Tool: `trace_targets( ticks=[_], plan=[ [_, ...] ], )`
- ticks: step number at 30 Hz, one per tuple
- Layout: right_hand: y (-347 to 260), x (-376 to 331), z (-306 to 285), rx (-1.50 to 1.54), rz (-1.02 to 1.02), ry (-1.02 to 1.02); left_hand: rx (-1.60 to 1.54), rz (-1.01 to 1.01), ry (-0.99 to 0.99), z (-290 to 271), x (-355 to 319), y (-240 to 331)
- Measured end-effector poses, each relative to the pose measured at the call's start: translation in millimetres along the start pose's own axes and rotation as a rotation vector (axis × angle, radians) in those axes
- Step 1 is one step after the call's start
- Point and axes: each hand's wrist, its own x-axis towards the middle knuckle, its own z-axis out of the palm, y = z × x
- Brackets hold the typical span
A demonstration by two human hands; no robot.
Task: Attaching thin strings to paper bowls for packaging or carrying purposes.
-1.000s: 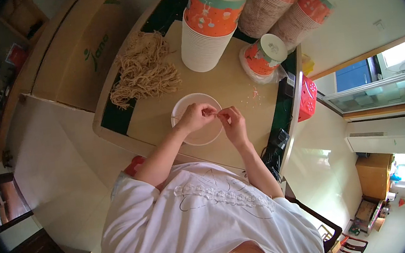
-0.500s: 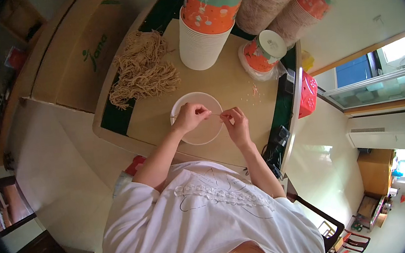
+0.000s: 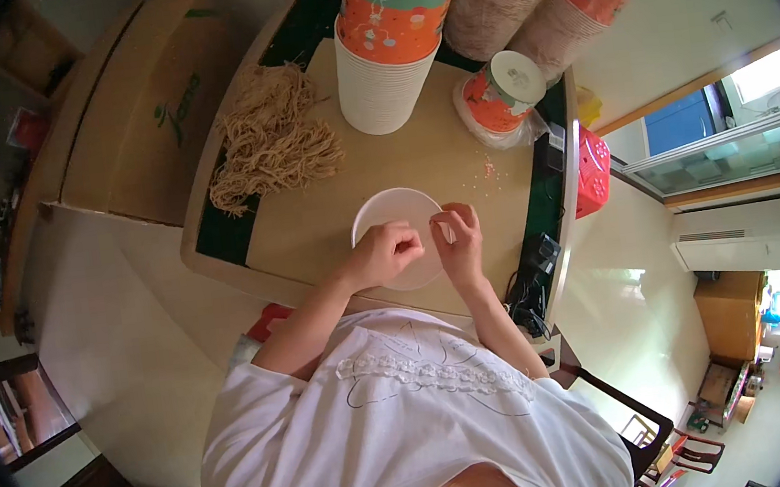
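Note:
A round white paper bucket (image 3: 395, 206) stands mouth up near the table's front edge. My left hand (image 3: 382, 256) is curled closed over the near left part of its rim. Across from it, my right hand (image 3: 460, 247) pinches thumb and forefinger together at the bucket's right rim. Whatever is between the fingers of either hand is too small to make out. Farther left lies a loose heap of tan twine (image 3: 273, 141). Behind the bucket rises a tall upside-down stack of nested paper buckets (image 3: 389, 85), white below, with an orange and green printed one on top.
Two plastic-wrapped bucket stacks (image 3: 502, 0) and a shorter one (image 3: 500, 96) stand at the back right. Small crumbs (image 3: 488, 172) dot the tabletop (image 3: 312, 238). Black cables (image 3: 532, 295) lie at the right edge, beside a red basket (image 3: 594, 172). A big cardboard box (image 3: 135, 119) is at the left.
The thin string stretched between my hands no longer shows. My left hand has moved right and nearer to me, its fingers curled in. The bucket has shifted slightly right and nearer.

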Motion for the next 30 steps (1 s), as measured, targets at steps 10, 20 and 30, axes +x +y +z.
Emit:
trace_targets(
  ticks=[10, 20, 30],
  plan=[
    [55, -21, 7, 0.459, 0.327, -0.063, -0.360, -0.231, -0.380, 18, -6, 5],
    [43, -14, 5, 0.522, 0.480, -0.273, 0.061, -0.233, 0.091, 9, 45, -54],
    [38, -13, 6, 0.458, 0.528, -0.358, -0.437, -0.154, 0.029, 21, 54, -87]
  ],
)
